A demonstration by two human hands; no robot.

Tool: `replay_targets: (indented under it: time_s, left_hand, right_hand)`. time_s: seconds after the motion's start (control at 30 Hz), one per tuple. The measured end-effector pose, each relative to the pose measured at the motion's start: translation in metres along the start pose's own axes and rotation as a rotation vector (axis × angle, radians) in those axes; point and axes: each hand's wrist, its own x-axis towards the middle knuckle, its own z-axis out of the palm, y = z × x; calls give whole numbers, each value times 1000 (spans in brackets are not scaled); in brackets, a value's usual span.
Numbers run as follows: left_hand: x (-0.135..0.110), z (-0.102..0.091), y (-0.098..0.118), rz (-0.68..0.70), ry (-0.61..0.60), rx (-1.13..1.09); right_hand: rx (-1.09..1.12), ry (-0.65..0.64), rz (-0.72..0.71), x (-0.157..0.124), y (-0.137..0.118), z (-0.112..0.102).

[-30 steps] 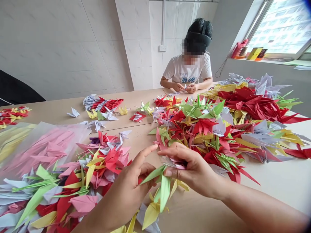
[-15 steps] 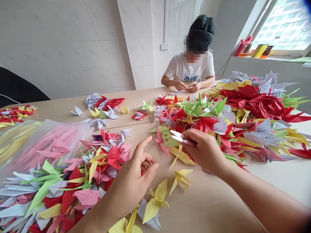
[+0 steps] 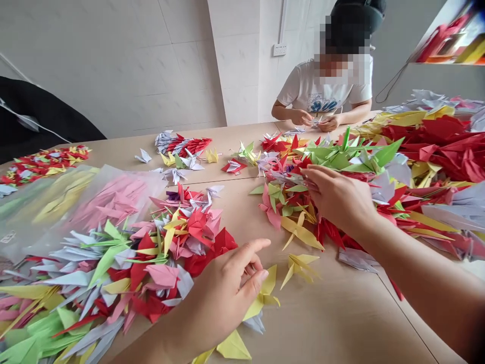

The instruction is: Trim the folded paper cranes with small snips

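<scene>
My left hand hovers over the near table with index finger and thumb apart and the other fingers curled. Nothing shows in it. Below it lie yellow paper cranes, partly covered by the hand. My right hand is at the left side of a large heap of folded paper cranes, its visible fingers stretched out over the paper. Its thumb is hidden underneath. A yellow crane and another yellow crane lie on the table between my hands.
Another mixed heap of cranes covers the left side, beside clear bags of pink cranes and yellow ones. A smaller group of cranes lies farther back. Across the table, a person in a white shirt handles folded paper.
My right hand has moved from above the table onto the heap, and the pale object in its fingers no longer shows. My left hand keeps its pose. The view has turned left and down.
</scene>
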Motion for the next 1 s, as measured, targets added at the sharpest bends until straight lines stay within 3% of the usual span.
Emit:
replay_targets:
  time_s: [0.13,0.23,0.33,0.47,0.6,0.7,0.87,1.0]
  left_hand:
    - [-3,6,-3,70,-29,51]
    - [-8,11,-3,194,-92,105]
    - [-17,19,-9,396,-179,326]
    - [-29,33,-29,552,-195,589]
    - [-36,45,-46,550,-80,608]
    - [-36,49,-48,519,-55,536]
    - [-38,46,-41,437,-27,548]
    - [-44,32,-40,360,-3,555]
  right_hand:
    - [66,118,-31,13,-13,-20]
    - [184,104,-158,14,-28,-29]
    - [338,-180,-355,-10,-40,-25]
    - [380,-358,-434,-62,-33,-11]
    - [342,-559,-289,-105,-15,-7]
    - [442,-687,-221,-120,-15,-8]
    - [856,-845,-130,-119,-44,-1]
    - [1127,-942,29,-111,-62,4]
